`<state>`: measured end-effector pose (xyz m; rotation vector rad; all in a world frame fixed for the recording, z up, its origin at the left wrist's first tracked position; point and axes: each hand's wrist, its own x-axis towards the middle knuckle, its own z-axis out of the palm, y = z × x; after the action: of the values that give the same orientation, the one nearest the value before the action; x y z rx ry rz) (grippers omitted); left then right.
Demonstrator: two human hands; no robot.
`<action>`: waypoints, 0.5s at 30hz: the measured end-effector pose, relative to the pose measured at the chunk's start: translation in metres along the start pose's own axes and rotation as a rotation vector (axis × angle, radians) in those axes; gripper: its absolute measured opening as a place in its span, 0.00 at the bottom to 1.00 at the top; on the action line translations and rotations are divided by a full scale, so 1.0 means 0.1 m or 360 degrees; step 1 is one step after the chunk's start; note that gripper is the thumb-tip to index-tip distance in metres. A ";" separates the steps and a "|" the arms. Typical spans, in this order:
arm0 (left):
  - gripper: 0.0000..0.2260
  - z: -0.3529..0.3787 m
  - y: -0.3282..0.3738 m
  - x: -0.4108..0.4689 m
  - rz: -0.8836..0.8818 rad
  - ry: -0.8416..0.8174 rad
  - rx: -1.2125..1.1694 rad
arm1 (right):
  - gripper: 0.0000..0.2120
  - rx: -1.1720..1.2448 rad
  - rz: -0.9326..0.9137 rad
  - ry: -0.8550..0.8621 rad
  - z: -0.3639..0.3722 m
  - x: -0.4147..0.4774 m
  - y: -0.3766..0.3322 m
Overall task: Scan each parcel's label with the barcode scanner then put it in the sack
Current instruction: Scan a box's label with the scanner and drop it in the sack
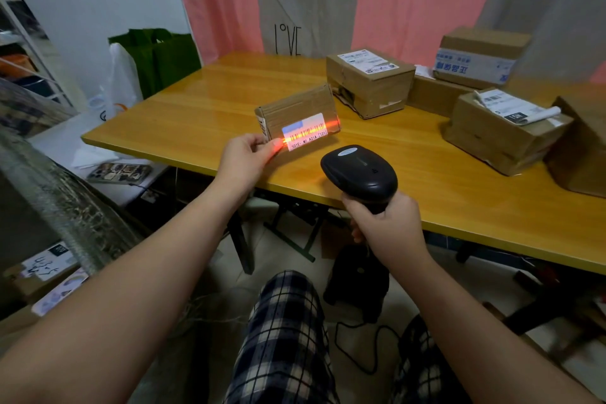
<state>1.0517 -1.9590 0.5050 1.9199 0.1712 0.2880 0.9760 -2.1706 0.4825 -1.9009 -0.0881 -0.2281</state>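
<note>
A table (pixel 196 102) bears several boxes (pixel 370 82) at its right end. The parcel (pixel 295 106), a small flat carton, is held on edge above the table's near side, its label (pixel 305 133) facing the scanner (pixel 359 170); it looks light and stiff, probably best pinched at a short end, clear of the label. The scanner is aimed at the parcel from nearby. The right hand (pixel 387 233) is wrapped round the scanner's handle; the left hand (pixel 244 161) pinches the parcel's left end. A red beam (pixel 329 124) crosses the label.
</note>
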 end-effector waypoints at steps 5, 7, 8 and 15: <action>0.05 0.00 0.01 -0.01 -0.0004 -0.0007 0.0000 | 0.05 0.0008 -0.0015 0.0016 0.00 0.00 0.00; 0.04 0.00 -0.01 -0.02 0.0009 0.0000 -0.0025 | 0.05 -0.0011 -0.0019 0.0007 0.00 -0.01 0.01; 0.04 0.00 -0.01 -0.02 0.0017 0.0009 -0.0033 | 0.05 -0.0013 -0.0020 0.0003 0.00 -0.01 0.01; 0.04 -0.05 -0.10 -0.03 -0.0040 0.0085 -0.0131 | 0.05 -0.0033 -0.0033 0.0002 0.00 -0.05 0.03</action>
<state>1.0475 -1.9514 0.4973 1.8286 0.2158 0.3247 0.9721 -2.1717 0.4785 -1.9209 -0.1052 -0.2453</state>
